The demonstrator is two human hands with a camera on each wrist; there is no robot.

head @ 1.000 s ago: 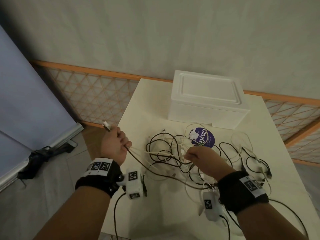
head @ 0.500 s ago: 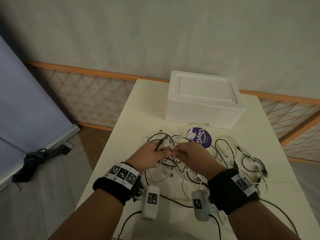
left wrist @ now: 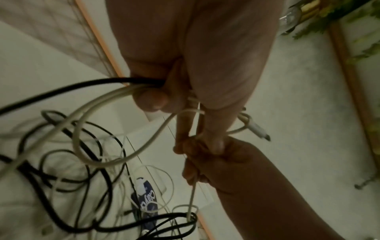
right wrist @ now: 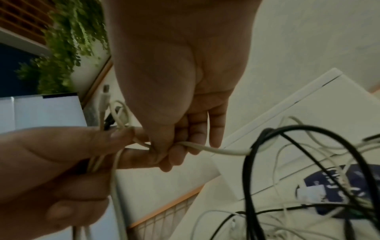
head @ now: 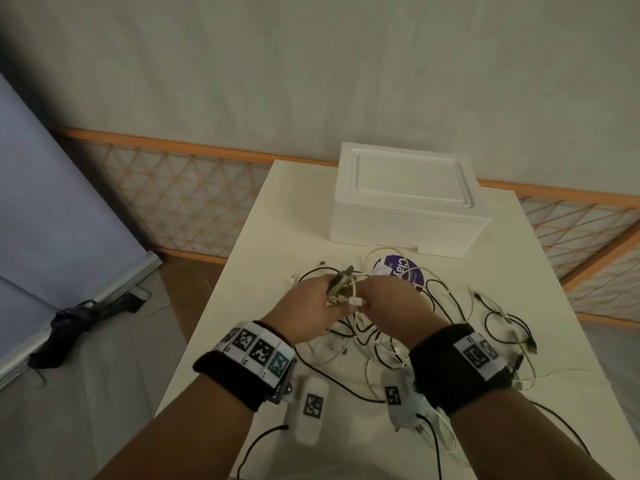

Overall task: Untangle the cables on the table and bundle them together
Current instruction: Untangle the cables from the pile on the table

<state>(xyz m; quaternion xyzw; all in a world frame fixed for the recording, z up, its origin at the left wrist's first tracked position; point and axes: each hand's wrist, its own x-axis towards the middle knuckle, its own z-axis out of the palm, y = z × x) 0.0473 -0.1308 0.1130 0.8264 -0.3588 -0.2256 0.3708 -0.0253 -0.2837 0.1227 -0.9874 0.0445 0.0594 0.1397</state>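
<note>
The left hand (head: 313, 308) grips a gathered bunch of cable ends (head: 341, 284), fingers (left wrist: 152, 100) curled round them, above the desk (head: 263, 230). The right hand (head: 388, 306) pinches a white cable (right wrist: 213, 150) that trails into the tangle (head: 433, 327) lying on the desk. A hard pull could tighten a knot where this cable passes the black loop (right wrist: 265, 138), or drag the pile off the edge. The held ends point up and away, towards the white box (head: 405, 202)

Plain grey-white wall (head: 311, 81); orange lattice fence (head: 180, 202) along its foot; cream worktop (head: 277, 237) beyond the fingers; grey floor (head: 86, 393); pale blue panel (head: 52, 202) leaning left; dim light.
</note>
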